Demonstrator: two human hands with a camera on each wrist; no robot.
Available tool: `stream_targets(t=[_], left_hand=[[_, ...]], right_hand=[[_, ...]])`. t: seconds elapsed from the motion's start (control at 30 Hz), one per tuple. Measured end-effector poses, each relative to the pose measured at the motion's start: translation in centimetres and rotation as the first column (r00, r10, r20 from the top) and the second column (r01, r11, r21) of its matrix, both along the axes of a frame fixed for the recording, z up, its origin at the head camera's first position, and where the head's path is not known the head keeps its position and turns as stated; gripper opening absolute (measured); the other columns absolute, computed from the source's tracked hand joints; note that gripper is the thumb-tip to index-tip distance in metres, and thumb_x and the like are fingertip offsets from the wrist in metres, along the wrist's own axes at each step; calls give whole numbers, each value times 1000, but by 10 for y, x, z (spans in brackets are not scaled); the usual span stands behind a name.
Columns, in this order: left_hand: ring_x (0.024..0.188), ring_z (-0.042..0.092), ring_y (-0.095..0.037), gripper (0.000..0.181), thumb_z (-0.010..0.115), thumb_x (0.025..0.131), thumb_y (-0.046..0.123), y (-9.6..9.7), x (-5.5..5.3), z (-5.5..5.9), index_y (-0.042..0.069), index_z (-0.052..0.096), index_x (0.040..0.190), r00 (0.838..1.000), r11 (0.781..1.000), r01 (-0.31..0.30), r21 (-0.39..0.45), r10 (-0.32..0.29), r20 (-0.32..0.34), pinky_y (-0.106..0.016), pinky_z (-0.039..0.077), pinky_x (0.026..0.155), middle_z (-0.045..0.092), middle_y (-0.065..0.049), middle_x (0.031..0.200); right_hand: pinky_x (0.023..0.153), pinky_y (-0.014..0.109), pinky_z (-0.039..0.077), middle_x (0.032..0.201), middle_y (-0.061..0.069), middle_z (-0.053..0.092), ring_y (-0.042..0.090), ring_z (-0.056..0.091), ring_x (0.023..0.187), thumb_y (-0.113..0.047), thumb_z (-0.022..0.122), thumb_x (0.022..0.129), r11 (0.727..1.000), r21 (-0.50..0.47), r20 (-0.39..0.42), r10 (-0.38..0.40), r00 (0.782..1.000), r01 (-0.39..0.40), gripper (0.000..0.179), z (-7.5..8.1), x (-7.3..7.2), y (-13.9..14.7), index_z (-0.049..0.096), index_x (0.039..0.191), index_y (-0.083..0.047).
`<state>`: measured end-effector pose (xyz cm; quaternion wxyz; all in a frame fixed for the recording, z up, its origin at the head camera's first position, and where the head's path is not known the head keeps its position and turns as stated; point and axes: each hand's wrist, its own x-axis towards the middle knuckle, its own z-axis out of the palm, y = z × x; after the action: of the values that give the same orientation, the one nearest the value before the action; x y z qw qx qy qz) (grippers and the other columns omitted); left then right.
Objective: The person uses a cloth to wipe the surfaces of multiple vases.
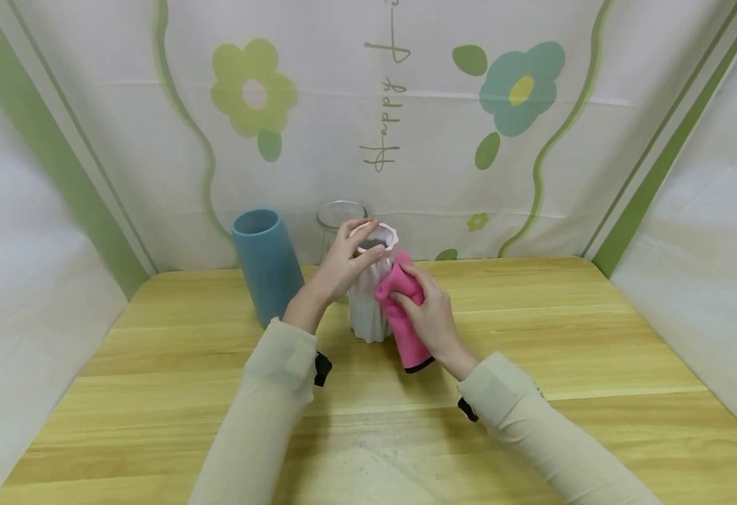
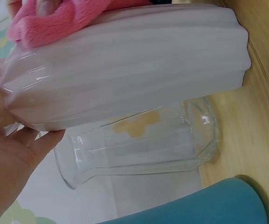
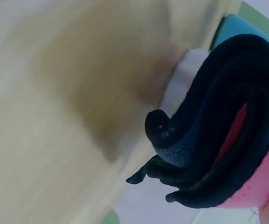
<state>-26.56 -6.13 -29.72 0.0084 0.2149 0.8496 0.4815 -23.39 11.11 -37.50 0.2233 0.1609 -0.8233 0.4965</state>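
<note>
A white fluted vase (image 1: 367, 308) with a scalloped rim stands upright on the wooden table. My left hand (image 1: 344, 261) grips it at the top, thumb and fingers around the rim; the left wrist view shows the glossy ribbed side of the vase (image 2: 125, 70). In my right hand (image 1: 433, 312) is a folded pink cloth (image 1: 404, 315) with a dark edge, pinched between thumb and fingers against the vase's right side. Close up in the right wrist view, the cloth's dark folded edge (image 3: 209, 140) covers much of the vase.
A blue vase (image 1: 268, 270) stands to the left of the white one. Behind the white vase is a clear glass vase (image 1: 341, 210), partly hidden by it and my left hand. A flower-printed curtain (image 1: 318, 126) hangs along the table's back edge.
</note>
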Motion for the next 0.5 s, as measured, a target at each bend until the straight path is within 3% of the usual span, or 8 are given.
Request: stream_targets(t=[0.13,0.27,0.5], left_hand=[[120,51,-34,59,46,99,32,0,1,0,13,28,152,1000,1000,-3,-5,3,-3,-47,44,102,9,-11,158],[122,50,-35,58,47,99,32,0,1,0,15,28,152,1000,1000,-17,-7,17,-5,-47,44,103,4,-15,156],[124,46,-34,59,49,98,32,0,2,1,14,30,151,999,999,-43,-25,43,-20,-47,43,103,9,-17,155]], right_hand=[[87,45,54,126,21,60,33,62,105,-7,69,85,1000,16,95,9,995,-11,49,-10,0,3,52,132,-4],[85,43,54,126,19,61,30,63,105,-10,67,88,996,77,210,17,977,-34,50,-21,0,6,48,133,-5],[85,43,54,124,19,62,31,64,107,-12,68,87,989,140,230,6,973,-39,50,-25,-1,9,49,133,-6]])
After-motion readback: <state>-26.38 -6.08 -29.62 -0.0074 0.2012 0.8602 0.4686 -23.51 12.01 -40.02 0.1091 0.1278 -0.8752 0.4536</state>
